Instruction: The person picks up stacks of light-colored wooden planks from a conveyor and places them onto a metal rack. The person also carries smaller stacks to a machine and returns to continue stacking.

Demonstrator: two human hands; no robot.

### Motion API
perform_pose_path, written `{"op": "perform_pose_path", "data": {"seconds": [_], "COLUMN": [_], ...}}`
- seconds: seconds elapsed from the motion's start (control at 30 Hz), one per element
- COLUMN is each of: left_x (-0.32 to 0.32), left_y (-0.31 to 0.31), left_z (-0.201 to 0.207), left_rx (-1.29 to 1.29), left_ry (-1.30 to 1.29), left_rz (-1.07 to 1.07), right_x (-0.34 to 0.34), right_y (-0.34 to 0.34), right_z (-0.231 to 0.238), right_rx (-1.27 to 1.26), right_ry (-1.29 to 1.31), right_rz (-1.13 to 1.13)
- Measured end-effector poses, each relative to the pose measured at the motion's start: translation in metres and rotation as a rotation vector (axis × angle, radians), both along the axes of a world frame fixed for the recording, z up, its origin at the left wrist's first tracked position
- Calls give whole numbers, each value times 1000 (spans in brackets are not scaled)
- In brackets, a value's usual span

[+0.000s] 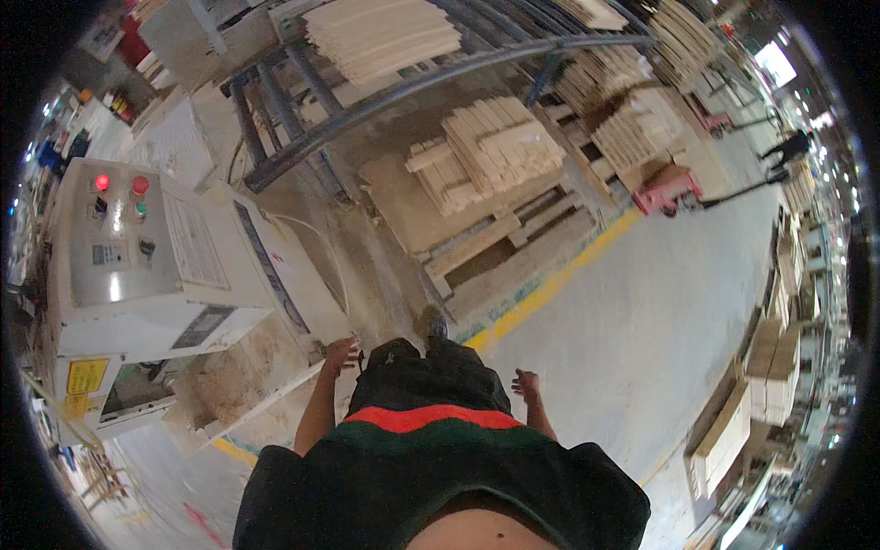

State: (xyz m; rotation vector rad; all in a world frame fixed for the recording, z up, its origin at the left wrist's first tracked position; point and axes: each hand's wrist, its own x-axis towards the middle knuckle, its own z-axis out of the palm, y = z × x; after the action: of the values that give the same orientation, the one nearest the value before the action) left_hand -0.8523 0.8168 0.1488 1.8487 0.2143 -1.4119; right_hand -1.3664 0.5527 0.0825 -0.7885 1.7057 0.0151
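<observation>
My left hand (343, 354) hangs beside my left thigh, near the dusty lower edge of a white machine (137, 316). Its fingers look loosely apart, and I see nothing in them. On the other side, my right hand (526, 385) is held out over the grey floor with fingers spread and nothing in it. Ahead of me, a stack of pale wooden strips (500, 151) rests on a board on a wooden pallet (472, 252). Neither hand touches the wood.
A blue-framed roller conveyor (385, 87) carries wood sheets (380, 35). The machine's control panel (119, 234) has a lit red lamp. A red pallet jack (667, 191) stands by another loaded pallet. Yellow floor line (559, 275) runs alongside. Stacked boards (722, 440) lie to the right.
</observation>
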Motion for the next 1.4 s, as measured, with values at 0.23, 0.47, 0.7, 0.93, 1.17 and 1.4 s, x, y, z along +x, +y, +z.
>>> {"op": "perform_pose_path", "data": {"seconds": [0.23,0.47,0.7,0.93,1.17,1.4], "left_x": [99,249,435,562,633,635], "left_y": [-129,-254,-395,-526,-608,-623], "left_z": [42,65,86,97,64,17], "left_rx": [-492,-745,-836,-657,-608,-846], "left_ry": [63,217,185,169,256,356], "left_rz": [512,794,827,635,814,631], "right_x": [192,435,584,696,849,956], "right_y": [-224,-340,-362,-435,-548,-722], "right_z": [71,109,109,177,255,224], "right_rx": [-431,-812,-751,-1156,-1039,-1035], "right_ry": [-78,-113,108,273,221,293], "right_rz": [428,774,1055,1333,822,731]}}
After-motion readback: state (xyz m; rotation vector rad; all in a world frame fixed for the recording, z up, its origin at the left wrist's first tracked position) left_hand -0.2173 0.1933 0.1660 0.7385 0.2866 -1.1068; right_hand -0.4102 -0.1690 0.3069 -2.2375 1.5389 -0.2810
